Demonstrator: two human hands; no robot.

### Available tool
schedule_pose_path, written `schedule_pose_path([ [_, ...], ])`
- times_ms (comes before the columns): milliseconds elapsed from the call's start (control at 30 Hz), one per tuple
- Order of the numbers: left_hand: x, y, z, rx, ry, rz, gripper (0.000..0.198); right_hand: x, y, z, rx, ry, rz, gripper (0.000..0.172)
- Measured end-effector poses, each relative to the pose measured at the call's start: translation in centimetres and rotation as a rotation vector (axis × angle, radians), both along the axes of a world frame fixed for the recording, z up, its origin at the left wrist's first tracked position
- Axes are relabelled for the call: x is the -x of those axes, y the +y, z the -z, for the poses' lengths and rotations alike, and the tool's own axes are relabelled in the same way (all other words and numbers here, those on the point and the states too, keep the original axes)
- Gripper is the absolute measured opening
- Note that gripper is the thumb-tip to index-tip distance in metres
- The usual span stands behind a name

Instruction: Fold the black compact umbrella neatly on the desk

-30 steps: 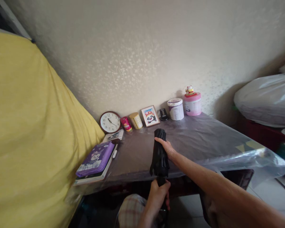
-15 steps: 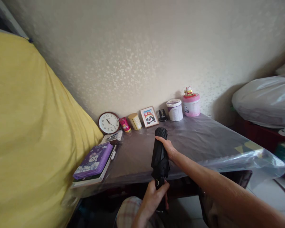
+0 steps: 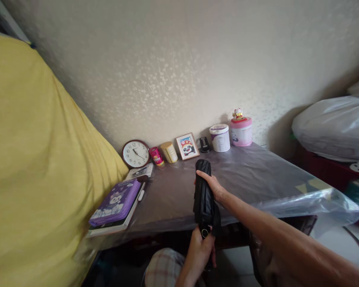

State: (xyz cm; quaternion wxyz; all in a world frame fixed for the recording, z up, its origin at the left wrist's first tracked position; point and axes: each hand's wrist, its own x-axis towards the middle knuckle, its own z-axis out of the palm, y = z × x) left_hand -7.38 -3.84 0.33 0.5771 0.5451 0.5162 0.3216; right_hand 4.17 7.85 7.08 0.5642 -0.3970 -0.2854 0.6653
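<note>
A folded black umbrella [image 3: 204, 195] stands tilted in front of me at the table's near edge, its canopy end up and its handle down. My left hand [image 3: 201, 247] is wrapped round the handle, just under a round button with a pale ring. Higher up, my right hand [image 3: 212, 184] grips the folded canopy near its top, the thumb lying across the black cloth. Some of the right hand's fingers are hidden behind the umbrella.
Along the wall on the plastic-covered table [image 3: 242, 175] stand a clock [image 3: 135, 154], a pink can [image 3: 156, 156], a yellow-lidded tub [image 3: 169, 152], a panda picture [image 3: 187, 146] and two canisters [image 3: 219, 138]. A purple case [image 3: 115, 202] lies on books at left. A yellow cloth [image 3: 42, 159] hangs beside it.
The umbrella has turned about its length, so different folds and a loose flap show. My left hand has shifted slightly right with the handle; my right hand keeps its grip.
</note>
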Motion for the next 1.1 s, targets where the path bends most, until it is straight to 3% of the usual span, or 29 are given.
schedule_pose_path([
  [200, -0.3, 1.0, 1.7, -0.094, 0.304, -0.194, 0.034, 0.2, 0.5, 0.9, -0.077, -0.057, 0.133, 0.031],
  [300, 0.1, 1.1, 1.7, -0.148, 0.361, -0.226, 0.029, 0.3, 0.6, 1.2, -0.058, -0.083, 0.195, 0.032],
  [400, 0.6, 0.8, 0.8, -0.105, 0.332, -0.155, 0.034, 0.3, 0.7, 1.1, -0.011, -0.095, 0.251, 0.031],
  [533, 2.3, 0.5, -1.7, -0.004, 0.183, 0.000, 0.043, 0.1, 0.6, 0.4, 0.034, -0.081, 0.237, 0.031],
  [700, 4.4, 1.1, -4.6, 0.019, 0.044, 0.030, 0.057, 0.3, 0.3, 0.0, 0.064, -0.088, 0.199, 0.029],
  [967, 2.4, 2.5, -5.5, -0.079, -0.098, 0.043, 0.053, 1.6, -0.8, 0.5, 0.061, -0.168, 0.110, 0.035],
  [1100, 2.2, 3.1, -5.7, -0.043, -0.237, 0.055, 0.047, 1.8, -1.1, 0.7, 0.071, -0.177, 0.070, 0.038],
])
